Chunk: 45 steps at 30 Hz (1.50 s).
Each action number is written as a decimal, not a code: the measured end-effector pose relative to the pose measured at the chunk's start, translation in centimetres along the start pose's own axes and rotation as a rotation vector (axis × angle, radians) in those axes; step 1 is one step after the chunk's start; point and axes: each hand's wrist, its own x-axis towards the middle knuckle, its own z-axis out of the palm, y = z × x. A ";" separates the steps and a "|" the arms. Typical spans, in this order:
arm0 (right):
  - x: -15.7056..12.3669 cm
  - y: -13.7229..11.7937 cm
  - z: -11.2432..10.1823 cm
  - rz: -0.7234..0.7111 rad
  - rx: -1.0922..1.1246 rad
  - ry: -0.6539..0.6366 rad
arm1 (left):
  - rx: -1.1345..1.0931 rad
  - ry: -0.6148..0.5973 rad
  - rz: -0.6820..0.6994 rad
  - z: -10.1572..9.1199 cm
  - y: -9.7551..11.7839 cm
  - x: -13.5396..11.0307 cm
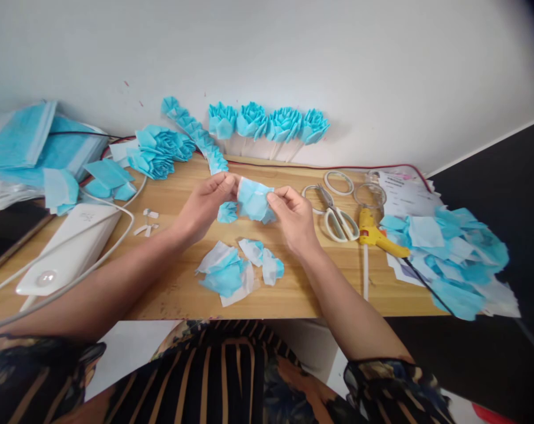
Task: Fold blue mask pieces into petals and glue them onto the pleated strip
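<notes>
Both hands hold one light blue folded tissue piece (253,199) above the wooden table (178,294). My left hand (207,203) pinches its left upper edge with fingers closed. My right hand (293,215) pinches its right side between thumb and fingers. A small blue folded piece (227,212) lies just below the held one. Loose blue and white paper scraps (231,271) lie on the table in front of my hands.
Several finished blue paper flowers (267,122) lean against the wall. A blue folded strip (196,134) and flower pile (158,152) lie at back left. White scissors (335,215), a yellow glue gun (375,234), a scrap heap (452,259) sit right; a white power strip (68,247) left.
</notes>
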 end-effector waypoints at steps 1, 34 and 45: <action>0.0 0.0 0.0 -0.002 0.009 -0.001 | -0.026 -0.021 0.001 0.0 0.0 0.0; 0.6 1.0 -0.4 0.245 0.187 -0.177 | -0.009 0.008 -0.018 -0.4 -0.7 0.7; 1.1 -0.1 -1.3 0.256 0.208 -0.275 | 0.011 0.049 0.032 -0.4 -0.3 0.7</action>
